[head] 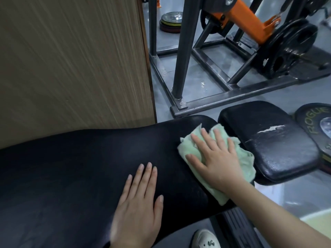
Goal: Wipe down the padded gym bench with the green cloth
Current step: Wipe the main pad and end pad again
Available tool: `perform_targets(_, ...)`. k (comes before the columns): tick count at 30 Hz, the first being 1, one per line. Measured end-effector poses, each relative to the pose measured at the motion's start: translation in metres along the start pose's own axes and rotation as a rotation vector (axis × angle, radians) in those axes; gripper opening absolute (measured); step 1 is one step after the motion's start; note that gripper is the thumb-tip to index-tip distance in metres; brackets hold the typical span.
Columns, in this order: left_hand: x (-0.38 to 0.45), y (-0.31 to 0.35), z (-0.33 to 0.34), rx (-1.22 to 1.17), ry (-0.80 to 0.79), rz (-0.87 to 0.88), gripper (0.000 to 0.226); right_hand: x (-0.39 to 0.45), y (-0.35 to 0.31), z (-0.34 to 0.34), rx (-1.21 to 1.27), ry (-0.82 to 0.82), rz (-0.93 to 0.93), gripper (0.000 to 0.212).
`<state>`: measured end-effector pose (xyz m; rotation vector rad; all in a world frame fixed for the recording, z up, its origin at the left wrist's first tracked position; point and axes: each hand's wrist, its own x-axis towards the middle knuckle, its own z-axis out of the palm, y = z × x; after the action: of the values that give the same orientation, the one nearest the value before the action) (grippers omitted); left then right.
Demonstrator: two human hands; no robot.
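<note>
Two bare hands on one black padded gym bench, listed left to right.

1. Wood-grain panel [71,59]: upright, filling the upper left, behind the far edge of the bench.
2. Long back pad [62,167] of the bench: black, slightly glossy, running from the left edge to right of centre.
3. Left hand [138,208]: palm down on the long back pad, fingers straight and close together, thumb alongside; holds nothing.
4. Green cloth [247,161]: pale green, crumpled, lying on the right end of the long back pad, its right edge spilling over the gap toward the seat pad and its lower edge reaching the near rim.
5. Right hand [216,156]: palm down on the green cloth, fingers spread and straight, pressing it flat against the pad rather than curling round it.
6. White shoe [206,238]: bottom edge, on the floor below the bench.
7. Steel machine frame [206,104]: grey, bolted base on the grey floor beyond the bench, with an orange arm [247,20] and a black weight plate [290,49] mounted at upper right.
8. Seat pad [272,140]: black, separate from the long pad, just beside it on the right; surface cracked, with a white tear.
9. Plate marked ROGUE [315,122]: far right edge, partly behind the seat pad.
</note>
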<state>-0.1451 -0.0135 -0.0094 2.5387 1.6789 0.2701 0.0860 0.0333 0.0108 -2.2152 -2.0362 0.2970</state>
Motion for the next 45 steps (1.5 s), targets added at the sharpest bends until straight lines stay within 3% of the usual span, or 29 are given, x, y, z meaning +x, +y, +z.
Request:
perform_targets(5, -0.003, -0.001, 0.000, 0.023, -0.018, 0.001, 0.058, -0.035, 0.016, 0.000, 0.006, 0.012, -0.145, 0.070)
perform_targets(11, -0.001, -0.007, 0.006, 0.029, -0.016, 0.037, 0.063, 0.007, 0.044, -0.007, 0.033, -0.017, -0.289, 0.079)
perform_targets(16, 0.003, -0.010, 0.005, 0.010, -0.010, 0.058, 0.063, 0.034, 0.056, -0.007, 0.123, 0.038, -0.201, 0.076)
perform_targets(19, 0.004, -0.011, 0.006, -0.012, -0.001, 0.074, 0.062, 0.009, 0.058, 0.001, 0.161, 0.121, -0.129, 0.077)
perform_targets(24, 0.006, -0.008, 0.006, -0.043, 0.015, 0.080, 0.061, -0.038, 0.057, 0.011, 0.188, 0.236, -0.084, 0.058)
perform_targets(28, 0.020, 0.013, 0.009, -0.062, 0.002, -0.002, 0.068, -0.024, 0.056, 0.006, 0.172, 0.189, -0.106, 0.059)
perform_targets(30, 0.041, 0.035, 0.013, -0.073, -0.041, -0.032, 0.070, -0.006, 0.054, 0.002, 0.147, 0.139, -0.137, 0.070)
perform_targets(33, 0.089, 0.076, 0.013, -0.052, 0.040, -0.016, 0.073, 0.024, 0.052, 0.000, 0.150, 0.094, -0.149, 0.086)
perform_targets(38, 0.138, 0.098, 0.030, -0.077, 0.110, -0.112, 0.066, 0.054, 0.046, -0.006, 0.117, 0.047, -0.112, 0.062)
perform_targets(41, 0.139, 0.096, 0.035, -0.106, 0.085, -0.110, 0.064, 0.056, 0.045, -0.003, 0.173, 0.093, -0.076, 0.077)
perform_targets(45, 0.139, 0.096, 0.029, -0.112, 0.001, -0.113, 0.070, 0.004, 0.044, 0.005, 0.126, 0.297, -0.074, 0.062)
